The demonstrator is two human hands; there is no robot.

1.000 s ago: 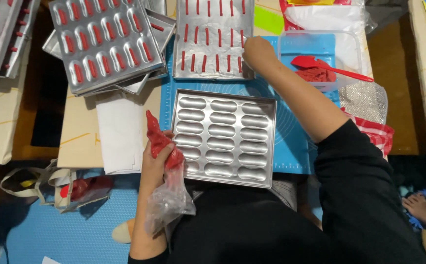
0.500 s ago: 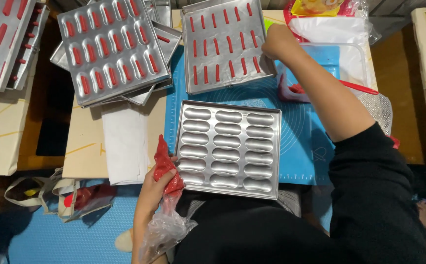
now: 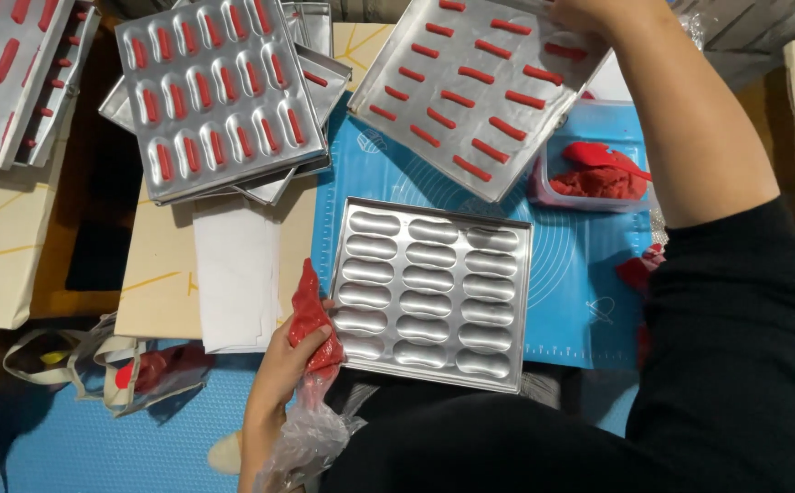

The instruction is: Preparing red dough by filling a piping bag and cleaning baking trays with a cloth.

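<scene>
My left hand [image 3: 279, 370] grips a plastic piping bag of red paste [image 3: 313, 324], its tip pointing up beside the left edge of an empty metal mould tray [image 3: 431, 289] with oval hollows. That tray lies on a blue mat [image 3: 571, 265]. My right hand [image 3: 589, 14] reaches far ahead and holds the far edge of a filled tray [image 3: 480, 87] with rows of red strips, lifted and tilted above the mat.
A stack of filled mould trays [image 3: 210, 91] sits at the back left on a wooden table [image 3: 156, 274], with more trays [image 3: 10, 73] at the far left. A clear tub of red paste with a red spatula [image 3: 598, 169] stands right. White paper [image 3: 238, 283] lies left of the mat.
My right hand has lifted the filled tray and swung it to the right and tilted it. The left hand stays by the empty tray with the piping bag.
</scene>
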